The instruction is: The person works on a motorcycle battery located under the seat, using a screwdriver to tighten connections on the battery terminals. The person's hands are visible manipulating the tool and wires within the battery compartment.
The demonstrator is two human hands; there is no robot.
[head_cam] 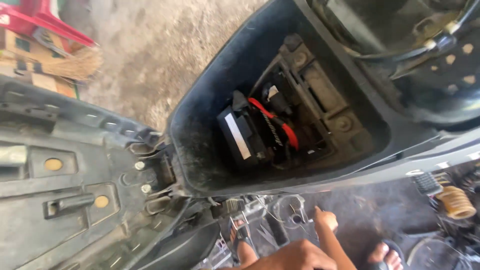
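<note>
Battery (pixel 243 134) with red cable (pixel 274 120) sits in open scooter bin (pixel 200 130); 2 hands, left (pixel 295 256) and right (pixel 326 218), hang empty below it, where loose cable could short.

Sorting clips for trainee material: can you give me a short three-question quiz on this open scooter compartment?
1. True or false: the red cable lies inside the black storage compartment.
2. On which side of the picture is the lifted seat underside? A left, B right, C top.
3. What shape is the yellow part at the lower right?

Key: 1 true; 2 A; 3 a coil spring.
</note>
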